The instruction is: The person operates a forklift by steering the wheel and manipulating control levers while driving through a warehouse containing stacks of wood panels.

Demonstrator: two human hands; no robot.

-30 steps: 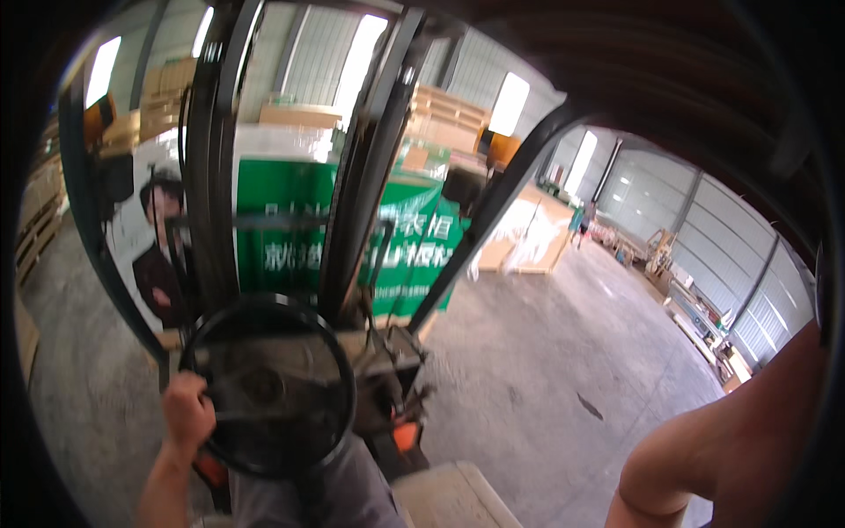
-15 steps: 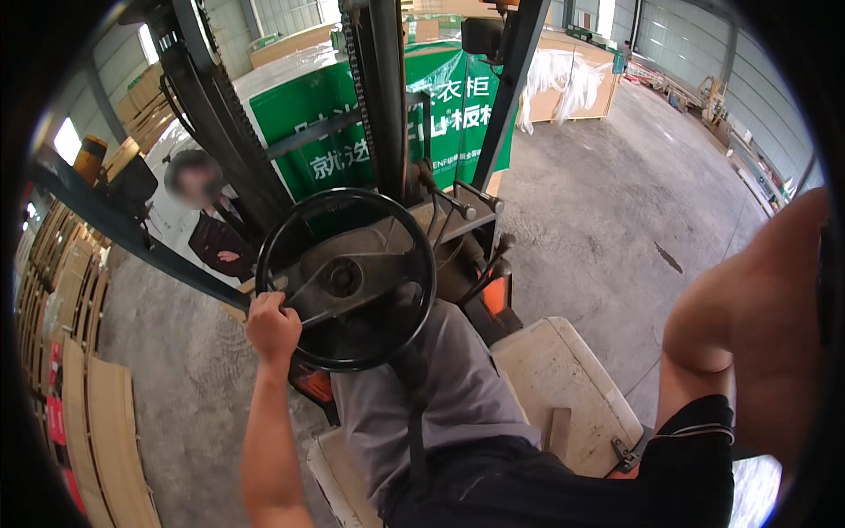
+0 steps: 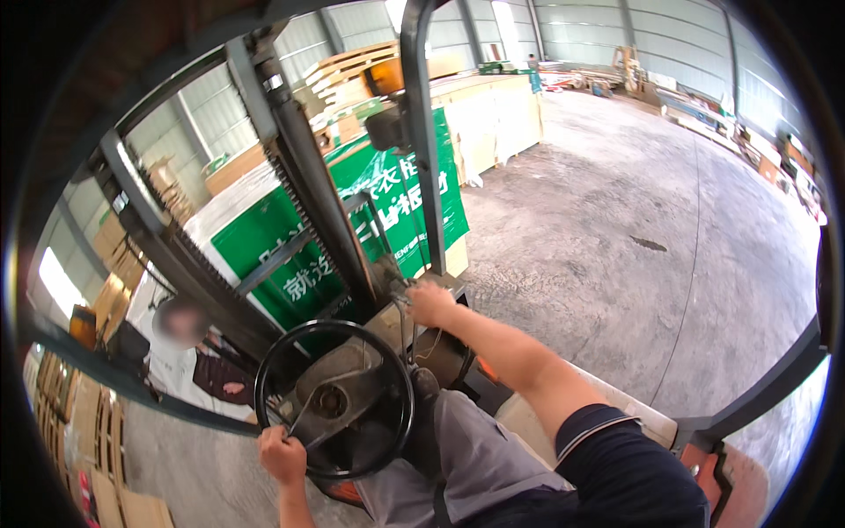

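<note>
Dark mast (image 3: 310, 167) cuts across the green-fronted stack (image 3: 440, 220). Steering wheel (image 3: 331, 400), left of the levers (image 3: 404, 321), faces up — left hand (image 3: 282, 455), fingers clamped on it. Levers' long axes: roughly upright — right hand (image 3: 430, 304) at their tops, can't tell finger grip.

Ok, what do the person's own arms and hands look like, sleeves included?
The left hand and right hand are both bare, without gloves. On the right is a short, dark sleeve with a thin pale band near its hem; any left sleeve is out of view.
</note>
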